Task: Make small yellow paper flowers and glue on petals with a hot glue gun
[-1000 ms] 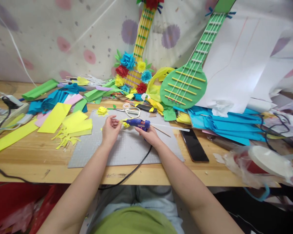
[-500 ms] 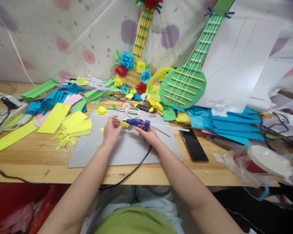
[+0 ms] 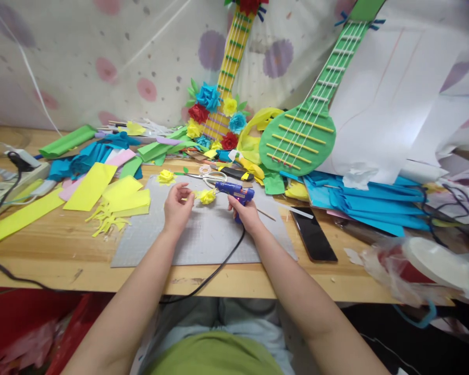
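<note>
My right hand (image 3: 248, 214) is wrapped round the handle of a blue hot glue gun (image 3: 230, 190), its nozzle pointing left and a clear glue stick (image 3: 297, 209) sticking out behind. A black cord runs down from the handle. My left hand (image 3: 177, 207) has its fingertips drawn together at the left end of a yellow crepe paper flower (image 3: 207, 197), which lies between the two hands under the nozzle. Beneath them is a grey cutting mat (image 3: 203, 245). A finished-looking yellow paper flower (image 3: 166, 177) rests on the mat's far left corner, with white-handled scissors (image 3: 214, 179) beyond my hands.
Yellow paper strips (image 3: 91, 186) and blue and green crepe paper lie to the left. A green paper lute (image 3: 299, 138) and a yellow flowered one (image 3: 234, 52) lean at the back. On the right are a phone (image 3: 313, 234), blue paper (image 3: 367, 200) and a plastic-wrapped tub (image 3: 437, 260).
The glue gun has moved right and slightly up, away from my left fingers. More of the yellow flower now shows between my hands. The whole view has shifted slightly.
</note>
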Available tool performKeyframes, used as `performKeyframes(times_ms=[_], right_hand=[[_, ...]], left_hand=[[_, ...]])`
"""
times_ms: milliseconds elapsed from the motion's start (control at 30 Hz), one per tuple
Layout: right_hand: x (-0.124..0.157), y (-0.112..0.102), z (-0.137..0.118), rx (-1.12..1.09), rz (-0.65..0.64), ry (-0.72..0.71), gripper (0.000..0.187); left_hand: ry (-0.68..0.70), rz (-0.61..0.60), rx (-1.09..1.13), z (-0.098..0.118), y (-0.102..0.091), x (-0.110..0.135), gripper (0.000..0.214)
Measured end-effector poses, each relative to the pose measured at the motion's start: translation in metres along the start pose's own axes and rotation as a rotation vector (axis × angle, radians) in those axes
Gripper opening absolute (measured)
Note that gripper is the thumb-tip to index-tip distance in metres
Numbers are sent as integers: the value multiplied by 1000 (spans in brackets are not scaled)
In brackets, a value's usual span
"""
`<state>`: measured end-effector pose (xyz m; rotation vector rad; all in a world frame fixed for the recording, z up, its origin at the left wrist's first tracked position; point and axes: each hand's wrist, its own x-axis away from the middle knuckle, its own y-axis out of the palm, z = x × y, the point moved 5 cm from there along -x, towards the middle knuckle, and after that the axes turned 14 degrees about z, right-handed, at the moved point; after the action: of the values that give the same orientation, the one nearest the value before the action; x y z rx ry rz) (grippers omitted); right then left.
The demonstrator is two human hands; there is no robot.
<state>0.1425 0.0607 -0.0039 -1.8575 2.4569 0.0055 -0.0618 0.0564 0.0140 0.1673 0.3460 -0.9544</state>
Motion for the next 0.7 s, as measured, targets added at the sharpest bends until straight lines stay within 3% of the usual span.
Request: performKeyframes(times_ms=[167,333,500,700], right_hand=[[-4,-3,2,-95,38,25,39],[-5,-5,2,-129,79,63,39],[-7,-6,2,-165,92,84,38],[-9,-8,2,-173,98,75,38]], left_hand=[[-18,56,32,0,-3,-3,31],[21,35,39,-3,-1,-8,37],[177,2,-100,6,1,-21,49],[426,-192,-434,20,20,-31,45]])
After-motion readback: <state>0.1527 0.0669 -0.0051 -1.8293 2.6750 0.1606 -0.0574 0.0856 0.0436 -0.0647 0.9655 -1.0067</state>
